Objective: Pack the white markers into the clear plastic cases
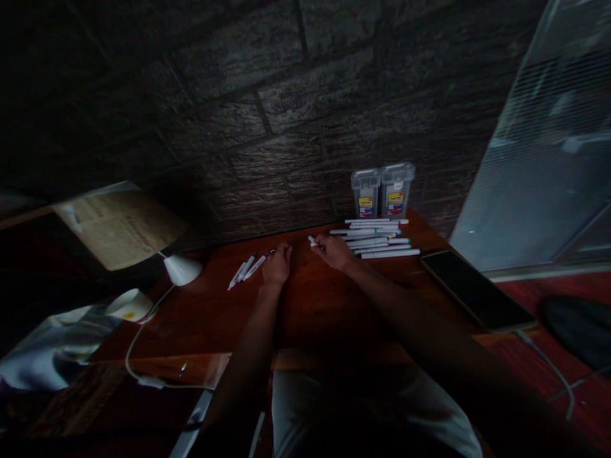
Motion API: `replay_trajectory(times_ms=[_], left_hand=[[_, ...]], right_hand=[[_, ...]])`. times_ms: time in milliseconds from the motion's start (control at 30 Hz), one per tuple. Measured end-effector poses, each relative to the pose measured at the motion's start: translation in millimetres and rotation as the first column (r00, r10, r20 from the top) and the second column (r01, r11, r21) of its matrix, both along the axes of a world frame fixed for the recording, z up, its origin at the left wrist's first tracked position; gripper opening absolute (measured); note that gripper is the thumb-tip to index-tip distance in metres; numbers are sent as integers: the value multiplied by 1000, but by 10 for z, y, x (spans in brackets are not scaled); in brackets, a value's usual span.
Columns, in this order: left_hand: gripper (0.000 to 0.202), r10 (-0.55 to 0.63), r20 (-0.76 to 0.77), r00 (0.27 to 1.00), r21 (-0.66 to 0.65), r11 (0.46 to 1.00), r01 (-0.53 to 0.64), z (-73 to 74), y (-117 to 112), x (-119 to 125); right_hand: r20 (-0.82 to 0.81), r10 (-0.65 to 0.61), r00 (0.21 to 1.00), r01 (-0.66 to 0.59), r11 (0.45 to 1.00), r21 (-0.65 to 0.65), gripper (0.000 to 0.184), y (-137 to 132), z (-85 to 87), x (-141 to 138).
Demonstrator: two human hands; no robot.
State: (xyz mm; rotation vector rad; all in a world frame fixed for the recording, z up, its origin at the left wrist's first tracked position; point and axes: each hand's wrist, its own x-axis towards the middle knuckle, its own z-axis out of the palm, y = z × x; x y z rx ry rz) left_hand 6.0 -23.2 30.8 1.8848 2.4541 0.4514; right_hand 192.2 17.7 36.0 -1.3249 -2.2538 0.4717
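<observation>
Table (315, 299): reddish-brown wood, back edge against a dark stone-block wall (286, 127).

Right hand (334, 251): near the back edge, right of the middle; fingers pinched on a white marker (312, 242), its end showing past the fingertips toward the table's left.

Left hand (277, 266): low over the table, also toward the back edge, well apart from the right; fingers bent. Whether it grips anything cannot be told.

Small marker group (236, 273): white barrels, lying just beside the left hand on the side toward the left edge; one end red, one dark end reaching the fingers.

Marker row (365, 232): many white barrels with coloured ends, yellow, red and green among them; laid roughly side by side in the back right part, partly behind the right hand.

Clear lidded boxes, two (396, 187): upright, side by side at the back right corner, each with a yellow and blue label.

Phone (477, 289): dark screen upward, along the right edge to the front right corner; cable (548, 361) attached at its near end.

Lamp (184, 270): white base toward the back left corner, printed tan shade, pale cord.

Cup (130, 306): pale, near the left edge, next to the cord.
</observation>
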Motion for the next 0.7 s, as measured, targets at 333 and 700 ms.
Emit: replay_trajectory(times_ms=[333, 700], left_hand=[[41, -119, -71, 990, 109, 986, 126, -38, 18, 185], [38, -207, -139, 969, 42, 976, 214, -59, 3, 195]], right_hand=[[-116, -43, 992, 49, 998, 47, 31, 124, -132, 23], [-157, 23, 987, -3, 991, 132, 25, 40, -84, -32]])
